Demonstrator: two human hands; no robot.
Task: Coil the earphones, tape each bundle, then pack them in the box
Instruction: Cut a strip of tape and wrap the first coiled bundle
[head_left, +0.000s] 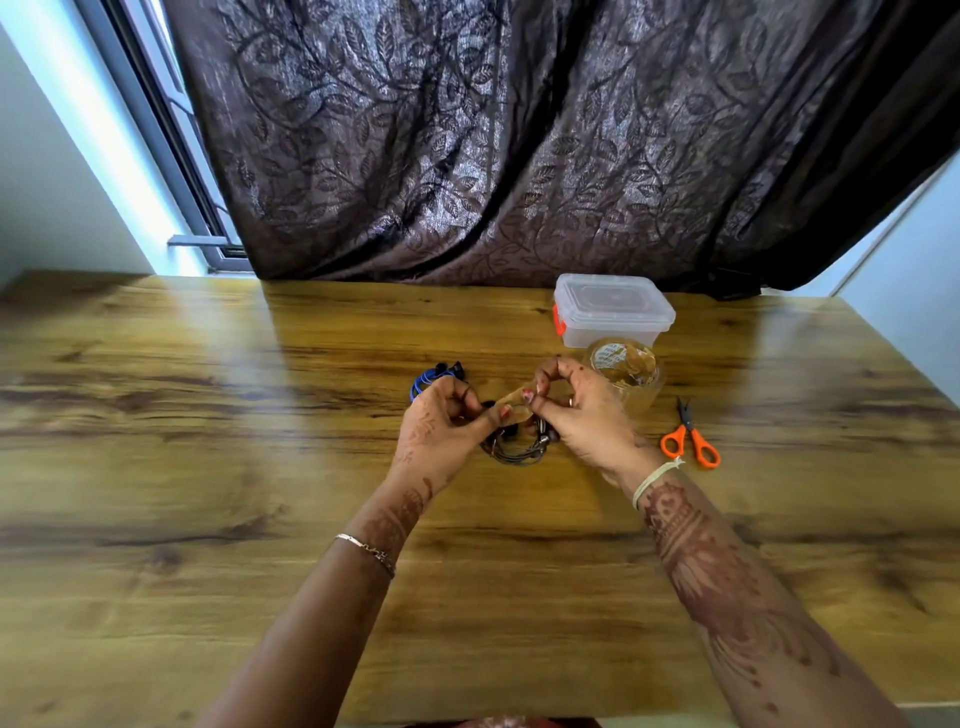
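A coiled bundle of black earphones (514, 451) hangs between my hands just above the wooden table (260, 467). A short strip of clear tape (514, 402) stretches across the bundle. My left hand (447, 421) pinches the strip's left end and part of the coil. My right hand (582, 415) pinches the strip's right end. A blue coiled earphone bundle (428, 379) lies on the table just behind my left hand. The clear plastic box (613, 312), lid on and with an orange clasp, stands at the back.
A roll of clear tape (631, 374) stands behind my right hand, in front of the box. Orange-handled scissors (690, 441) lie to the right of my right wrist. A dark patterned curtain (519, 145) hangs behind the table.
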